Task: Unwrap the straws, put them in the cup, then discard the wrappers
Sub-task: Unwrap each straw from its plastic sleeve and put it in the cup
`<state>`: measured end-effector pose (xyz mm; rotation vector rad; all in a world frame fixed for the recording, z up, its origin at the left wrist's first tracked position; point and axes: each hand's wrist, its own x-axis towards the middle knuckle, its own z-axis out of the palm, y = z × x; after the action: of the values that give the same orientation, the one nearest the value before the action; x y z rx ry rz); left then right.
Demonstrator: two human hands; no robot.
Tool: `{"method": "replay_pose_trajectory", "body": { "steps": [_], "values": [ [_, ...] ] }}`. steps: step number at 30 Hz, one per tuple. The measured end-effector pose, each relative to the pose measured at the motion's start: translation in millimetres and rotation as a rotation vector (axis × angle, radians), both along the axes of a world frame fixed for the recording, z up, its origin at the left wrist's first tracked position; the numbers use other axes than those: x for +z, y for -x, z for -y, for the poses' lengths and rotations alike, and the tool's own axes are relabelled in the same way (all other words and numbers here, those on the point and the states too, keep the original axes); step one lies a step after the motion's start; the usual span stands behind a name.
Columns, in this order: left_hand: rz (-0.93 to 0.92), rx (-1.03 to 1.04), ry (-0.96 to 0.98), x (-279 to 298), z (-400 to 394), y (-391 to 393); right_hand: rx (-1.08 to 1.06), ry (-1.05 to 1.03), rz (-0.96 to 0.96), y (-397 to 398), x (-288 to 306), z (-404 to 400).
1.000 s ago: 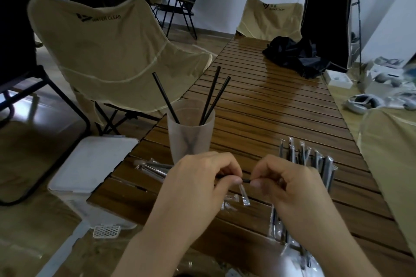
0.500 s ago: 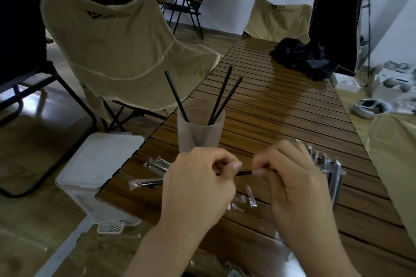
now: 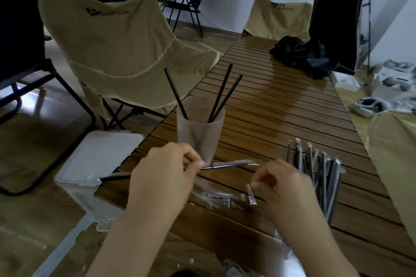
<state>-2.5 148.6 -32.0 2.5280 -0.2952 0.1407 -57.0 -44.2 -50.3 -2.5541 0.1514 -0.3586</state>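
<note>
A frosted cup point(image 3: 200, 128) stands on the slatted wooden table point(image 3: 281, 101) with three black straws point(image 3: 221, 92) leaning in it. My left hand point(image 3: 164, 177) pinches a black straw point(image 3: 225, 166) still partly in its clear wrapper, held level in front of the cup. My right hand point(image 3: 286, 189) pinches a small torn piece of clear wrapper point(image 3: 251, 194) that hangs down. Several wrapped straws point(image 3: 319, 173) lie in a bundle on the table to the right. Empty clear wrappers point(image 3: 216, 195) lie on the table between my hands.
A white lidded bin point(image 3: 96, 159) stands on the floor by the table's left edge. A beige folding chair point(image 3: 117, 51) is beyond it, another at the far end. A black cloth point(image 3: 304, 56) lies far on the table. White headsets point(image 3: 369, 105) rest at right.
My hands have pulled apart. The right hand has torn a piece off the wrapper's end and moved right and down with it; the left keeps the straw.
</note>
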Motion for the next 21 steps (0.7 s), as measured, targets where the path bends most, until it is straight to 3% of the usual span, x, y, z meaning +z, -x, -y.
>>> {"method": "replay_pose_trajectory", "body": {
  "steps": [8, 21],
  "values": [
    [-0.095, 0.030, -0.024, -7, -2, -2, -0.139, -0.090, -0.094, -19, -34, -6],
    [-0.156, 0.002, -0.035, -12, 0, -3, -0.092, -0.161, -0.152, -18, -31, 0]
  ]
}}
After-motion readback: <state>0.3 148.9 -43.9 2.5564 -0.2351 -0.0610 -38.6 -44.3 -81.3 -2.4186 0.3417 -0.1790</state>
